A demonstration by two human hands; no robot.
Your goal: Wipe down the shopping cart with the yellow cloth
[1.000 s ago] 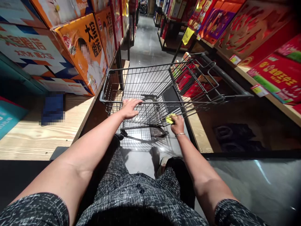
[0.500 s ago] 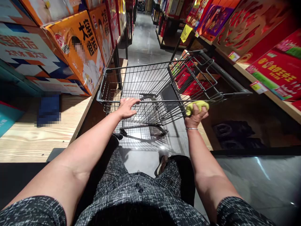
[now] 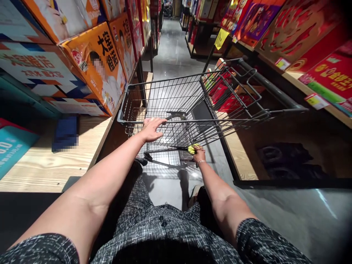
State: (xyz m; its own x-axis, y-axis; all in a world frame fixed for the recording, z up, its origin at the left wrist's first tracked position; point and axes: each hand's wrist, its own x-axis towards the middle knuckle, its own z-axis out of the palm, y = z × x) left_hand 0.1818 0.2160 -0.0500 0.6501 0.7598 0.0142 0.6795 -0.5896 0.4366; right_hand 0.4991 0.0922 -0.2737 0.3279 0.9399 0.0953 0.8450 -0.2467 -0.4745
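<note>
A dark metal shopping cart [image 3: 176,79] stands sideways in front of me, its push handle [image 3: 271,88] to the right. My left hand [image 3: 152,129] rests on the near top rail, fingers stretched out over it and thumb apart below. Low beside the cart, my right hand [image 3: 199,153] is closed around a crumpled yellow-green cloth [image 3: 193,148]. The cloth is at the cart's lower frame [image 3: 176,148], near its right end; whether it touches cannot be told. The wire basket holds nothing I can see.
Orange-and-white cartons [image 3: 96,69] are stacked on a wooden shelf [image 3: 90,146] at left, with a dark blue item [image 3: 66,132] on it. Red gift boxes [image 3: 330,75] line the right shelf. A grey-floored aisle [image 3: 173,44] runs ahead between shelves.
My right hand has moved down and left with the cloth, from the cart's top rail to its lower frame. My left hand stays on the rail. The view has shifted slightly.
</note>
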